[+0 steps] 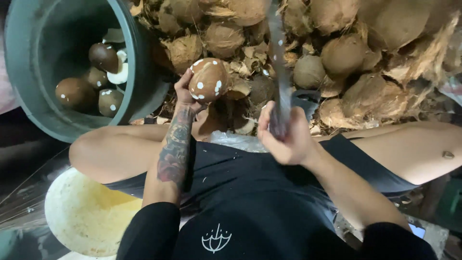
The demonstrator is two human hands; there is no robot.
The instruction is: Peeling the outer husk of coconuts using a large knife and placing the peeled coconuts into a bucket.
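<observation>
My left hand (183, 90) holds a brown shelled coconut (208, 79) with white nicks, cupped from below in front of me. My right hand (284, 136) grips the handle of a long cleaver (278, 58), whose blurred blade points up and away, just to the right of the coconut. I sit with my knees apart, both hands over my lap.
A large grey-green tub (29, 77) at the upper left holds several shelled coconuts (103, 57). A heap of husked coconuts (341, 53) and husk scraps fills the ground ahead. A pale yellow basin (82, 216) stands at my lower left.
</observation>
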